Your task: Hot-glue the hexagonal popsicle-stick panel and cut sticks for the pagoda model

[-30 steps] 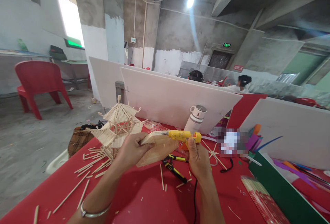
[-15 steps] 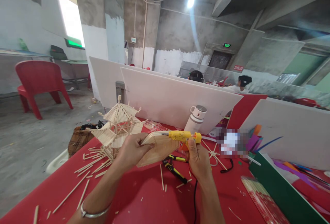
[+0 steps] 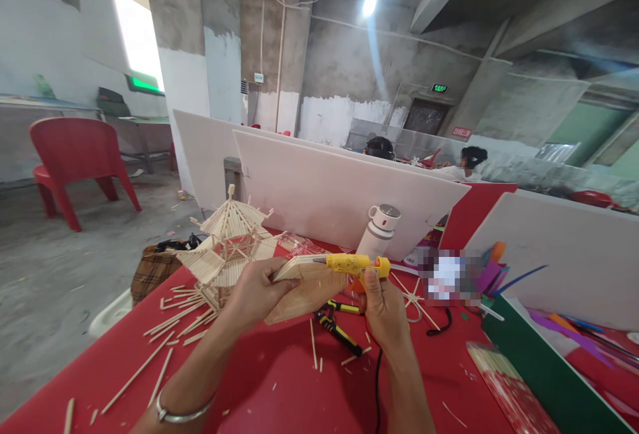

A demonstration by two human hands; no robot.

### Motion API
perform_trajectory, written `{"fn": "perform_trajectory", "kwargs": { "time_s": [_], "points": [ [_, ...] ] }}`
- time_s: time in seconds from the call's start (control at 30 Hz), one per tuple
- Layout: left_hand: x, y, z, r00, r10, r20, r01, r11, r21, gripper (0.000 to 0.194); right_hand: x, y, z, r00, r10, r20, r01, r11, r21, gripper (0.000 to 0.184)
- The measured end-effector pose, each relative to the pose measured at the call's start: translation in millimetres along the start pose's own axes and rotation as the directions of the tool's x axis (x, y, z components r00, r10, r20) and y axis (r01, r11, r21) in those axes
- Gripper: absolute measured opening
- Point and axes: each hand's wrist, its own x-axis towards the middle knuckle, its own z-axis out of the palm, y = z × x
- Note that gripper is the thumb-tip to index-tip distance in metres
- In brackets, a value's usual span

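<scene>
My left hand (image 3: 264, 289) pinches the left edge of a flat, many-sided wooden panel (image 3: 307, 295) made of thin sticks, held tilted above the table. In my right hand (image 3: 383, 304) is a yellow hot glue gun (image 3: 352, 263), its fingers closed round the grip. The gun's nozzle points left, at the panel's upper edge; whether it touches cannot be told. Behind my left hand stands a pagoda-like stick model (image 3: 232, 237) with tiered roofs. Yellow-and-black pliers (image 3: 339, 331) lie on the table below the panel.
Loose sticks (image 3: 172, 317) lie scattered over the red table (image 3: 279, 387). A white flask (image 3: 378, 231) stands by the white partition board (image 3: 319, 188). A star of crossed sticks (image 3: 413, 297), a packet of sticks (image 3: 509, 381) and a green board (image 3: 554, 367) are to the right. The gun's black cord (image 3: 378, 387) trails toward me.
</scene>
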Motion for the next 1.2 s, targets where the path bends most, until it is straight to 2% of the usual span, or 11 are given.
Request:
{"fn": "perform_trajectory", "kwargs": {
  "time_s": [1.2],
  "points": [
    [-1.2,-0.8,1.2,1.000,-0.005,0.009,0.005,1.000,-0.017,0.023,-0.5,-1.1,-0.5,1.000,-0.007,0.000,0.007,1.000,-0.001,0.067]
  ]
}}
